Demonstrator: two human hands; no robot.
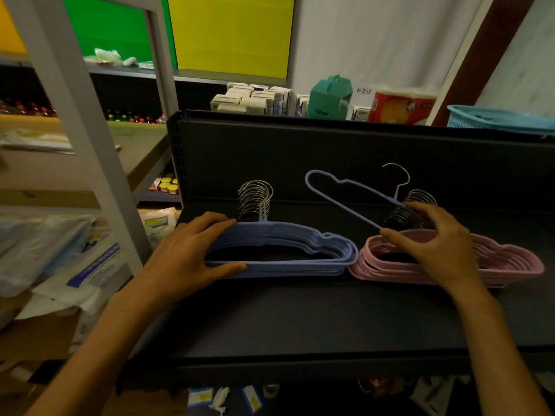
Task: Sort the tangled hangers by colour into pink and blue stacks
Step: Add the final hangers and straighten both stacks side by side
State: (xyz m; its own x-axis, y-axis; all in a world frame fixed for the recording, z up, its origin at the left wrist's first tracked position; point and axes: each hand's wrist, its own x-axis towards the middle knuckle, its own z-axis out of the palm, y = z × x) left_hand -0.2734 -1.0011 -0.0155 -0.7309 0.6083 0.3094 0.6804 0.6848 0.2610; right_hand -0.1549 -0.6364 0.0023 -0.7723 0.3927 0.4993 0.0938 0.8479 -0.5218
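A stack of blue hangers lies flat on the dark shelf, its metal hooks pointing to the back. My left hand grips the stack's left end, fingers over the top and thumb along the front bar. To the right lies a stack of pink hangers. My right hand rests over the pink stack and pinches a single blue hanger, which is lifted and tilted up to the left, its hook high against the back panel.
The shelf's black back panel rises behind the stacks. Above it stand boxes, a teal carton and a blue basket. A white rack post and packaged goods stand at the left.
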